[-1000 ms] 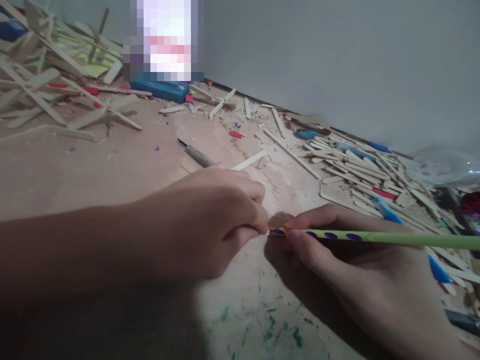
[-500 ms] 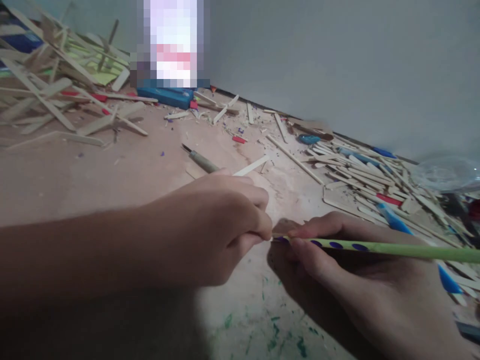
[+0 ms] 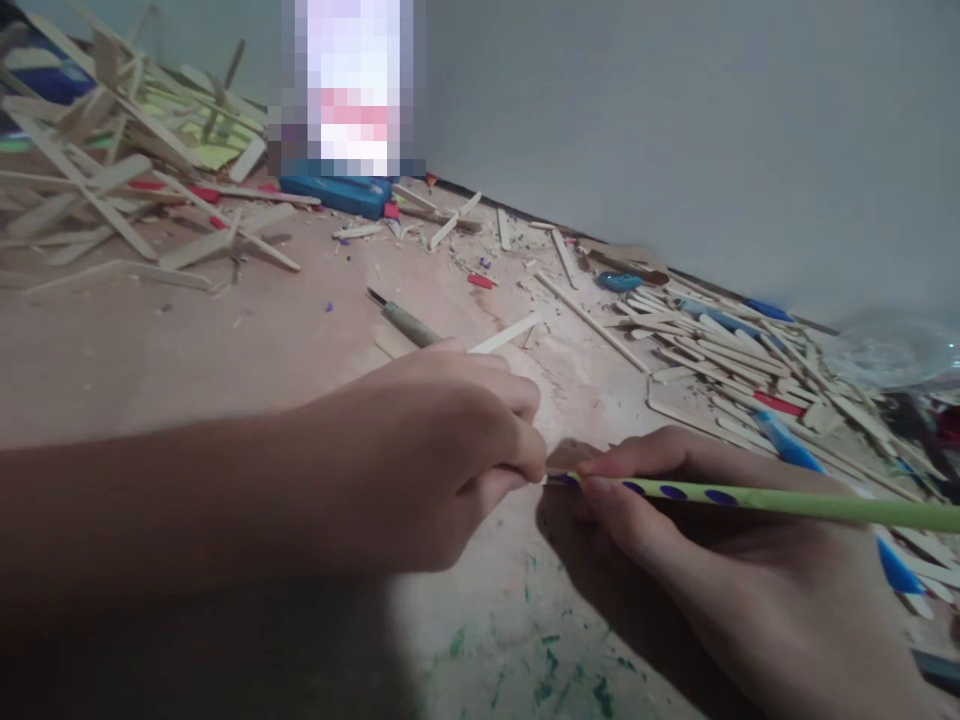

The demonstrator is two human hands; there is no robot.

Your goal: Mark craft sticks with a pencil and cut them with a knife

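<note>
My right hand [image 3: 720, 560] is closed round a green pencil [image 3: 795, 502] with purple oval spots, thumb and forefinger gripping near its tip. The pencil lies almost level and points left. Its tip meets the fingertips of my left hand [image 3: 450, 450], which is closed in a pinch; whatever sits in that pinch is hidden by the fingers. Just beyond my left hand a carving knife [image 3: 409, 322] with a grey-brown handle lies on the table, its blade pointing away to the left. A pale craft stick [image 3: 510, 332] lies beside it.
A pile of craft sticks [image 3: 735, 350] spreads at the right, near a clear plastic container [image 3: 892, 345]. Stacked sticks [image 3: 97, 190] crowd the far left. A blue stand [image 3: 337, 193] carries a blurred-out bright screen. Shavings and a red piece [image 3: 481, 282] dot the wooden table [image 3: 285, 330].
The view has shifted very slightly. Both hands and the pencil stay almost in place.
</note>
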